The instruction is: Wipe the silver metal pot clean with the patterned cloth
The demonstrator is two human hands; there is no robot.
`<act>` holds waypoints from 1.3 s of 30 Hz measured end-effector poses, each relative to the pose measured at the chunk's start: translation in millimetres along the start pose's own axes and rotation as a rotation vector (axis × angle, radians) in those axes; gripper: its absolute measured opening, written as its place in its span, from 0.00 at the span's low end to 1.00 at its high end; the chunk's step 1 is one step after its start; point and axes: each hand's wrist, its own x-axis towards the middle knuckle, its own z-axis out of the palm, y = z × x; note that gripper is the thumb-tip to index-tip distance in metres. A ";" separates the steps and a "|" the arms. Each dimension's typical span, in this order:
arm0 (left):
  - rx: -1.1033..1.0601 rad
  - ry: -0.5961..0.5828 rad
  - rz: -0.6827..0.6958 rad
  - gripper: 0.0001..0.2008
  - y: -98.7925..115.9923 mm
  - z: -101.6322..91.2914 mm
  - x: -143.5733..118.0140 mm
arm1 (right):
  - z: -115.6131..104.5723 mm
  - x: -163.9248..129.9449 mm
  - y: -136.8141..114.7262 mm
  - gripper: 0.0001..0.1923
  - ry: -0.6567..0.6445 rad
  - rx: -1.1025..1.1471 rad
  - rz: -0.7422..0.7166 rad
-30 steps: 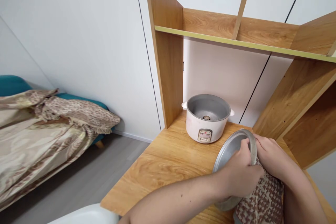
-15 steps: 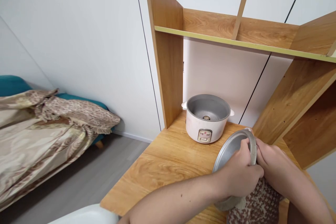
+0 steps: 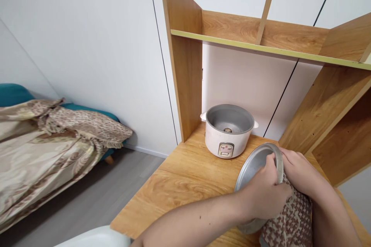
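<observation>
A grey metal inner pot [image 3: 251,166] is tipped on its side above the wooden desk [image 3: 185,177], its mouth facing left. My left hand [image 3: 265,195] grips the pot's rim, fingers inside. My right hand [image 3: 298,170] presses a brown-and-white patterned cloth [image 3: 290,220] against the pot's outer wall. A white rice cooker body [image 3: 228,130] stands behind with no pot in it, its heating plate showing.
The desk has a wooden hutch with an upright side panel [image 3: 185,65] and a shelf [image 3: 261,48] above the cooker. To the left, a teal sofa with a patterned blanket [image 3: 52,146] stands on grey floor. A white rounded object [image 3: 95,237] is at the bottom edge.
My right hand and the cloth slid down the pot's outer wall and came back up. The pot and my left hand stayed almost in place.
</observation>
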 end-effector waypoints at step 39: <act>-0.041 0.006 0.036 0.22 -2.8 -1.2 2.7 | 2.7 -2.8 -5.6 0.19 0.167 -0.232 0.245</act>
